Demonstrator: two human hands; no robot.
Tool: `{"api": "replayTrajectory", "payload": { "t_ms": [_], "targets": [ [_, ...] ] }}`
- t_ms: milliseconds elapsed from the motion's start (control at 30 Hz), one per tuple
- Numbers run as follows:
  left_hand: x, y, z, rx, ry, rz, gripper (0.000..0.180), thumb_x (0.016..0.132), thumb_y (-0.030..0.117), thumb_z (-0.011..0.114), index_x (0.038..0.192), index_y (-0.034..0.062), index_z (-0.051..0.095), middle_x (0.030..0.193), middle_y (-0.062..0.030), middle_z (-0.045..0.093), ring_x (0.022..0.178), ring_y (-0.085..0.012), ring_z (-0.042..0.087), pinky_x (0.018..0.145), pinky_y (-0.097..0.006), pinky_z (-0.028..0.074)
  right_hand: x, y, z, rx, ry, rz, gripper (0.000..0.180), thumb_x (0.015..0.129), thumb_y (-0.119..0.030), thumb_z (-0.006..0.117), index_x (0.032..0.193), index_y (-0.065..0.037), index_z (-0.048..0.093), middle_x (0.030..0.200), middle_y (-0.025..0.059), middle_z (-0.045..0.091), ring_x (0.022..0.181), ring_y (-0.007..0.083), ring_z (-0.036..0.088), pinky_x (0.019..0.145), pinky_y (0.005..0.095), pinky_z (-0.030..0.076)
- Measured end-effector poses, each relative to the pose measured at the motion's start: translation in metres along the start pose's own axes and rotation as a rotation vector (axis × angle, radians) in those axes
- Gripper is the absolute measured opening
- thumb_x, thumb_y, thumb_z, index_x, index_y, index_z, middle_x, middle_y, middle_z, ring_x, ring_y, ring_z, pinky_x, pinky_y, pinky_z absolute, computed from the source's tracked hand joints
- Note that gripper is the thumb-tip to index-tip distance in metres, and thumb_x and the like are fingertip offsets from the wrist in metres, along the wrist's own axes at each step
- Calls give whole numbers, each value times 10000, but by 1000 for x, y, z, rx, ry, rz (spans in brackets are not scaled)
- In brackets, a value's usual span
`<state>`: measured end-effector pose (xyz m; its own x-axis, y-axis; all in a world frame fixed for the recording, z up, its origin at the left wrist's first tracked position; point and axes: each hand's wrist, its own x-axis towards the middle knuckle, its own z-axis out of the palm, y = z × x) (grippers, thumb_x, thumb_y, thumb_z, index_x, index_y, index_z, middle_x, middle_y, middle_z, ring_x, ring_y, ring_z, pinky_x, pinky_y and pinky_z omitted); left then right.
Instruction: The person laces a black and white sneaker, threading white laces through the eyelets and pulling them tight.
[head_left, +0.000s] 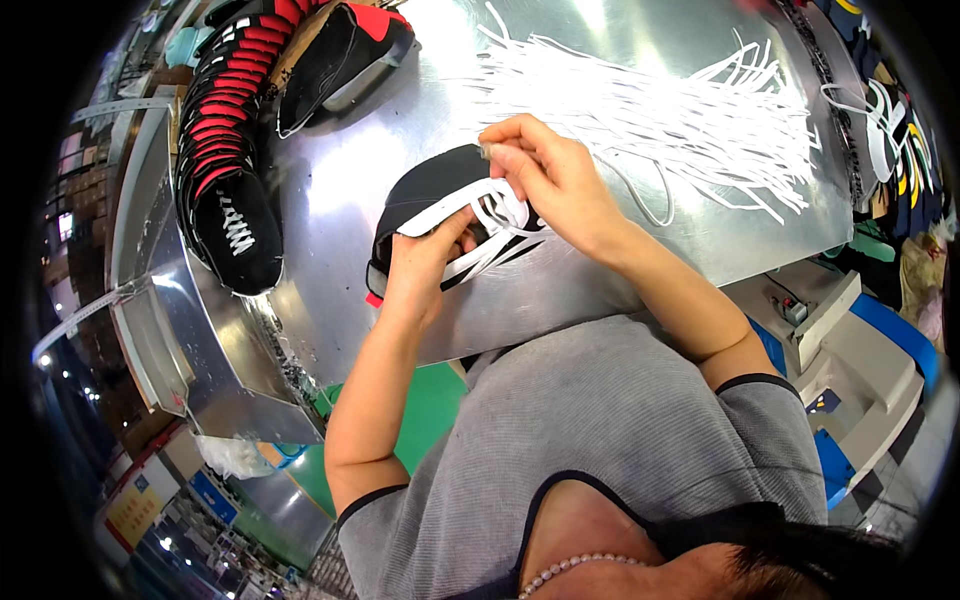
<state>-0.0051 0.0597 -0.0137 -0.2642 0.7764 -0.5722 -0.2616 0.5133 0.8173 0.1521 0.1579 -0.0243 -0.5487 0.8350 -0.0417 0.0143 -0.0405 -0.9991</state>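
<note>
A black shoe upper point(425, 182) with a white lining edge and a small red tab lies tilted near the metal table's front edge. My left hand point(422, 262) grips it at the opening, with some fingers inside and hidden. A white shoelace point(498, 208) runs looped across its lacing area. Over the far end of the upper, my right hand point(560, 180) is closed in a pinch, thumb against forefinger. What sits at those fingertips looks like the lace's end, but it is too small to be sure. Black fabric touches the underside of my right fingers.
White shoelaces point(650, 110) lie in a broad bundle at the far right of the metal table point(560, 310). Nested black and red shoe uppers point(225, 130) form a long row along the left edge. Another black and red upper point(345, 65) rests beside them. A grey plastic bin point(850, 350) stands at right.
</note>
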Motion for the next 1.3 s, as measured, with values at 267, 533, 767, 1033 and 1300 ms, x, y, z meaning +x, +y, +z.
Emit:
{"api": "replayTrajectory", "payload": {
  "t_ms": [267,533,767,1033,1300],
  "targets": [
    [-25,19,-16,-92,-262,-37,83,886,100,651,883,18,642,734,31,503,602,-57,416,537,-234,298,21,38,24,-379,35,-57,188,990,-182,541,1102,-43,599,810,109,668,734,271,648,676,365,497],
    [-89,30,-45,373,141,782,40,852,20,650,892,19,654,770,-24,563,721,-120,530,619,-258,408,28,41,23,-203,114,15,217,991,-192,533,1114,-31,610,770,44,643,648,135,584,631,288,475],
    [-36,-32,9,1063,283,927,175,724,56,780,834,75,645,1006,-57,620,983,-255,570,837,-372,416,1,17,8,241,56,34,175,984,-123,541,1094,-4,606,789,18,630,662,73,539,607,230,454],
    [-34,-26,2,978,256,875,200,732,9,784,822,24,607,925,-97,609,827,-283,602,719,-367,485,-57,15,2,-112,-212,-50,141,981,-125,557,1053,-7,583,860,142,665,764,264,645,693,348,493],
    [-35,-17,-2,890,351,544,254,776,133,820,927,22,648,863,-99,703,754,-218,657,682,-319,502,-58,15,5,-302,-274,-50,159,980,-110,575,1092,-4,611,916,124,688,793,224,660,717,321,506]
  ]
}}
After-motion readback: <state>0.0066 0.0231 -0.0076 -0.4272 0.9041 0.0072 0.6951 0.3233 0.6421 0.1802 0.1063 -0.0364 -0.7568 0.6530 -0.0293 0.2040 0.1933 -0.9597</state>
